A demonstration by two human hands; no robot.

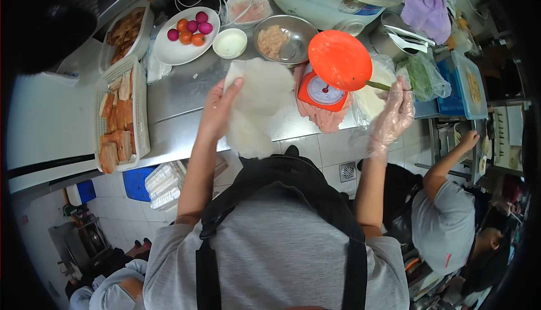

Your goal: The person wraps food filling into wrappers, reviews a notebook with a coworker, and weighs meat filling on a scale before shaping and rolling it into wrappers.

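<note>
My left hand (217, 109), bare, pinches the edge of a thin whitish sheet (260, 93) that hangs over the counter's front edge. In my right hand (393, 116), which wears a clear plastic glove, is a thin green-handled tool (377, 85), its far end by the orange pan of the scale. That round pan (340, 60) sits on the orange kitchen scale (325, 92), which stands on a pink cloth (328, 119). Behind the sheet, a steel bowl (293, 33) holds a lump of pale minced filling (272, 42). White sheets in plastic (369, 99) lie beside my right hand.
A white plate (167, 47) of red and purple balls and a small white bowl (230, 43) stand behind my left hand. Meat slabs fill a basket (140, 135) at left. A large tub (315, 3) stands behind. A co-worker (445, 214) is at right, others lower left.
</note>
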